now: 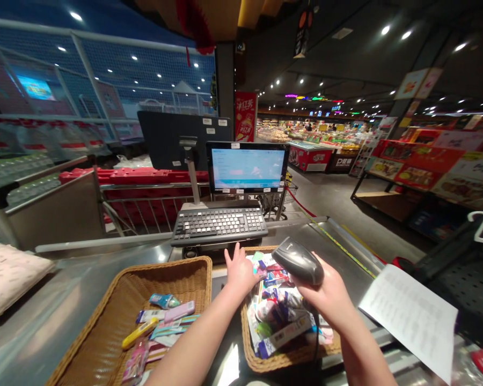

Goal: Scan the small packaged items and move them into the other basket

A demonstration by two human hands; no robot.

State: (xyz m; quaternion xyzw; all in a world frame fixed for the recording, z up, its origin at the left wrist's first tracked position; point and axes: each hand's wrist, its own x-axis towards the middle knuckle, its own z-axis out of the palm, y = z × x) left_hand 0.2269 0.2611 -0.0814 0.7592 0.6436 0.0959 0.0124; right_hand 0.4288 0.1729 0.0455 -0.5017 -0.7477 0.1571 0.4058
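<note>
My right hand [326, 295] is wrapped round a dark barcode scanner [300, 261], holding it over the right wicker basket [261, 364]. A cord hangs down below my right hand. That basket is heaped with small packaged goods [277, 305], among them a long white-and-blue box [285, 336]. My left hand [241, 272] is at the basket's far left rim, beside the packets, with at least two fingers spread and pointing away from me. Nothing shows in its grip. In the left wicker basket [100, 321] lie several small items, including a yellow pack [140, 333] and a blue pack [164, 301].
Behind the baskets stand a black keyboard [219, 224] and a lit monitor [247, 169], with a second screen's back [165, 140] to the left. White printed sheets [410, 316] lie at right. A pale patterned cloth item [12, 279] rests on the metal counter at far left.
</note>
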